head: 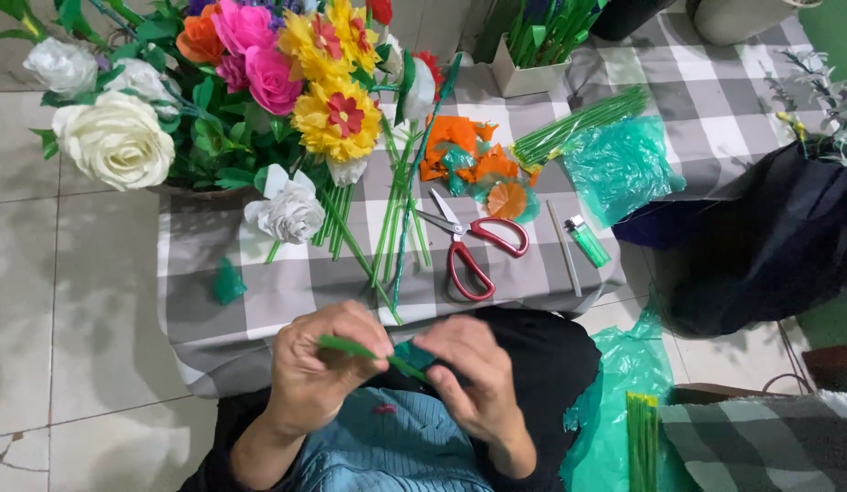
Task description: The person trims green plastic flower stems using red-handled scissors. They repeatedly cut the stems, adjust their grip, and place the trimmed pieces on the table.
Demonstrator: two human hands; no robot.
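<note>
Green stem (351,347) pinched between both hands (401,369); white box (524,77) holds more stems.

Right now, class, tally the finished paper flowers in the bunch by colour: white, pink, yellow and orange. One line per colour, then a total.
White flowers: 5
Pink flowers: 2
Yellow flowers: 2
Orange flowers: 1
Total: 10

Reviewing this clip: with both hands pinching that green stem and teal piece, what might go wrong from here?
The thin green stem could bend or slip in the left hand. The small teal piece under the right hand might tear or drop into the lap. The red-handled scissors lie open near the table edge.
</note>
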